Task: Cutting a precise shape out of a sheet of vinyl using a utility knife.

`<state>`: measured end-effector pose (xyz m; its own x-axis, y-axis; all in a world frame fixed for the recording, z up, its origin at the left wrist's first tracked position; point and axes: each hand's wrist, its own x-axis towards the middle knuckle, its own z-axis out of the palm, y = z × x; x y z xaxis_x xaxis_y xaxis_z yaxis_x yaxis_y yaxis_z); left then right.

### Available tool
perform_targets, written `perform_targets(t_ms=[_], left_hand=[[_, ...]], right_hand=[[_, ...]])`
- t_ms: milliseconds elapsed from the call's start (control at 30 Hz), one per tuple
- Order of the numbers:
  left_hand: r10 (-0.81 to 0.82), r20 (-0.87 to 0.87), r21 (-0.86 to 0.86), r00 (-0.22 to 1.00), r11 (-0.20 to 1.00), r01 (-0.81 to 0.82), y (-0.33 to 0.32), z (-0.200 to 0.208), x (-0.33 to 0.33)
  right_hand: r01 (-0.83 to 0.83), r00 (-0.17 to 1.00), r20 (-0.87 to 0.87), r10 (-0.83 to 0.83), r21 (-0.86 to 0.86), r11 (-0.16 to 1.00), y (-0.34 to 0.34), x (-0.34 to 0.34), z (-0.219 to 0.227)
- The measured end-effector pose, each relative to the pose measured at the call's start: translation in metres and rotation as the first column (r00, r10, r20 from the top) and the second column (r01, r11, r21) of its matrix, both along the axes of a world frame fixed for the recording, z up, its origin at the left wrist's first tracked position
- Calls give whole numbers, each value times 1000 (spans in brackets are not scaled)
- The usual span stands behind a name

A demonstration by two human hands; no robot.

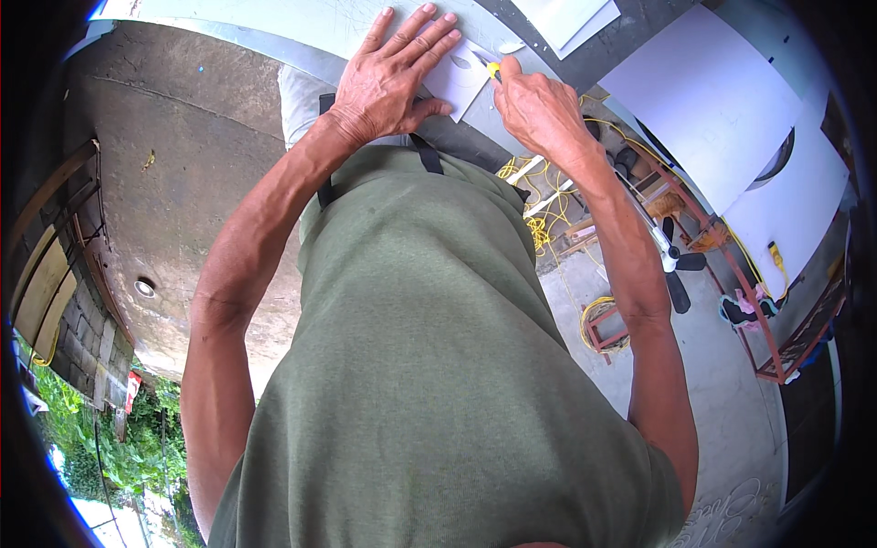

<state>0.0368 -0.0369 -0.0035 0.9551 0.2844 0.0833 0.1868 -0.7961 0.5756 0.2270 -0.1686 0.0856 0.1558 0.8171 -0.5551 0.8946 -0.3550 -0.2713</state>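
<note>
A small white sheet (452, 89) with a leaf-like outline on it lies on the pale work surface (274, 20) at the top of the view. My left hand (388, 78) rests flat on the sheet's left side, fingers spread, holding it down. In my right hand (541, 108) is a yellow and dark utility knife (494, 70), gripped like a pen. Its tip points left toward the outline, at the sheet's right edge. Whether the blade touches the sheet I cannot tell. A small white scrap (512, 47) lies just beyond the knife.
Larger white sheets (571, 23) lie beyond my right hand. Big white panels (703, 100) rest on a reddish metal frame (744, 292) at the right. Tangled yellow cord (541, 233) and a dark-bladed white tool (671, 260) are below my right forearm. Greenery shows at the lower left.
</note>
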Motion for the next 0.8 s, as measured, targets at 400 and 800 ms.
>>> perform_targets(t_ms=[400, 800], left_hand=[[5, 4, -2, 1000, 1000, -5, -1, -1, 0], [10, 16, -6, 1000, 1000, -10, -1, 1, 1]], right_hand=[[42, 999, 3, -42, -78, 996, -4, -3, 2], [23, 1000, 16, -22, -59, 998, -8, -5, 2]])
